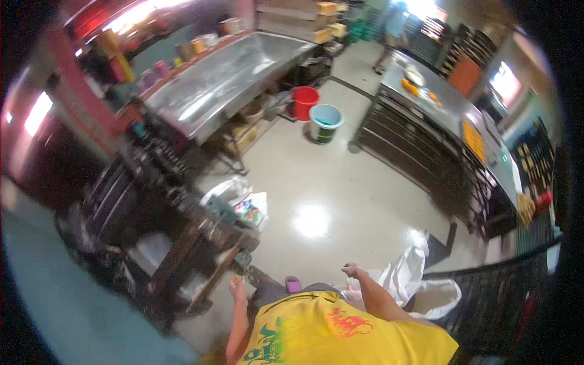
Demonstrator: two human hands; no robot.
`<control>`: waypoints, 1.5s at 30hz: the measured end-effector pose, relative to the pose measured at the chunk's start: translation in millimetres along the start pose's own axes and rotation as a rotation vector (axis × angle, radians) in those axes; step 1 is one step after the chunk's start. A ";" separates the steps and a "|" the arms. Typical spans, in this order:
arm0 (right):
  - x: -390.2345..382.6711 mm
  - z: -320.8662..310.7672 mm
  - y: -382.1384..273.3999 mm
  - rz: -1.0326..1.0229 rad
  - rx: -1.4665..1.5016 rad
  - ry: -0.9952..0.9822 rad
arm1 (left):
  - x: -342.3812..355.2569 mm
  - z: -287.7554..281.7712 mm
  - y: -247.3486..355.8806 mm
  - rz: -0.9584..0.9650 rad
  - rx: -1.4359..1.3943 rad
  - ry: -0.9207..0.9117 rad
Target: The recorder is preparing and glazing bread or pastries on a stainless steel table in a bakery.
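Down at the frame's lower edge, your left hand [237, 291] hangs by the dark table [201, 243], your right hand [351, 270] touches the white sack [404, 277] on the floor; either grip, I cannot tell. That glossy floor [316, 188] could slip you, since the sack lies right at your feet.

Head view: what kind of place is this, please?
Probably a commercial kitchen or food workshop: a long steel worktable, a steel counter carrying orange food pieces, and two buckets on the shiny floor.

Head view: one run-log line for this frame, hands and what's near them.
left hand: low by dark metal stand, grasp unclear | right hand: beside white sack, not gripping it | floor: red bucket, light blue bucket
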State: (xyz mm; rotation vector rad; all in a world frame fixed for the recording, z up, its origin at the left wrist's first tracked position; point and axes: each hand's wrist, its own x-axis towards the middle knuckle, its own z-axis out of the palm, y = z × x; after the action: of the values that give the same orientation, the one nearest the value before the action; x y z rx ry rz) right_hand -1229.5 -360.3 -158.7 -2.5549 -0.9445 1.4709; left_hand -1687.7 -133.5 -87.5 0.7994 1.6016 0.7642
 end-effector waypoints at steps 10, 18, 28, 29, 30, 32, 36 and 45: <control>128.2 -32.9 42.5 -0.097 -0.103 -0.010 | 105.7 205.8 131.1 -0.139 -0.075 -0.330; 150.5 -202.5 -48.2 0.013 0.349 0.177 | 266.9 356.9 210.9 -0.376 -0.307 -0.395; 189.2 -293.9 37.3 0.356 0.857 0.280 | 285.0 634.8 361.2 -0.071 -0.061 -0.613; 196.9 -280.1 62.4 0.350 0.853 0.182 | 282.2 652.9 364.7 -0.074 -0.067 -0.624; 205.7 -281.6 85.1 0.350 0.843 0.078 | 278.2 662.2 360.3 -0.082 -0.073 -0.631; 171.6 -293.2 69.4 0.173 0.970 0.095 | 272.5 693.8 356.0 -0.107 -0.059 -0.591; 254.8 -328.7 148.3 0.645 0.876 -0.138 | 273.8 696.0 334.8 -0.424 -0.397 -0.503; 446.9 -600.3 102.2 0.157 0.251 0.072 | 312.3 663.5 368.7 -0.338 -0.596 -0.219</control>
State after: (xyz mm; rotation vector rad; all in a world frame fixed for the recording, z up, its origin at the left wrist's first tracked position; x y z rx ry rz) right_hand -539.2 -57.5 -207.5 -2.5233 -0.5224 1.4186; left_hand -1040.4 370.3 -57.6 0.1662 1.1747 0.8143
